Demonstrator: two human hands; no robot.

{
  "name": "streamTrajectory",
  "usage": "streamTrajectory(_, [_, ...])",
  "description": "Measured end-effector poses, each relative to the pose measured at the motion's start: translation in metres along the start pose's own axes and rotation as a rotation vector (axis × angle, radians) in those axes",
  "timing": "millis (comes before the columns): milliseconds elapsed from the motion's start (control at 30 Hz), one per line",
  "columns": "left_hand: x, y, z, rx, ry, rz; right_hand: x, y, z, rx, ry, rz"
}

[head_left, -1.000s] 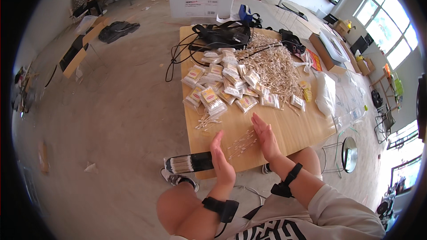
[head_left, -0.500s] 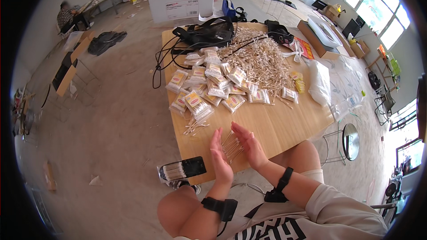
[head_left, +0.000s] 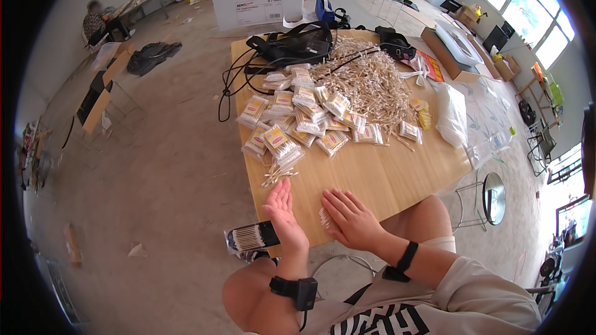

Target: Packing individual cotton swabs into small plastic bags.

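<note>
My left hand (head_left: 287, 218) is raised over the table's near left corner, fingers stretched and palm turned inward, holding nothing. Flat on the wooden table (head_left: 397, 177) lies my right hand (head_left: 352, 218), fingers extended over a small bundle of cotton swabs (head_left: 325, 218); only the swab tips show at its left side, the rest being covered. Beyond my left hand are a few loose swabs (head_left: 279, 175). Next to my left wrist, a black holder with a row of swabs in clear plastic (head_left: 248, 237) juts past the table edge.
Clear packets of swabs (head_left: 279, 142) are heaped mid-table, beside a large pile of loose swabs (head_left: 372, 84). Behind them lie a black bag with straps (head_left: 298, 46) and cables. At right are yellow packets (head_left: 422, 113) and a white plastic bag (head_left: 451, 115). A round stool (head_left: 494, 198) stands nearby.
My hands have moved apart: the left went leftward, off the swabs. The right turned from upright to palm down and now covers the swabs that lay between both hands.
</note>
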State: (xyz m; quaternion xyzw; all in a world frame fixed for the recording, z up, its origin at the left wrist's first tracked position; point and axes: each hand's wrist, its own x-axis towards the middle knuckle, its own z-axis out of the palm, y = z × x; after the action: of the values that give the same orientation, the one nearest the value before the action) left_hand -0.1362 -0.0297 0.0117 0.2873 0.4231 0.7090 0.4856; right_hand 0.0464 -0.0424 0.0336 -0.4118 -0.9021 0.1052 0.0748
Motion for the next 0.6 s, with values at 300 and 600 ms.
streamTrajectory(300, [-0.003,0.000,-0.004,-0.011,-0.043,-0.051,0.022,-0.004,0.007,-0.089,0.001,0.076])
streamTrajectory(600, [-0.004,0.008,-0.011,-0.006,-0.090,-0.087,-0.013,-0.026,0.006,-0.098,-0.063,0.164])
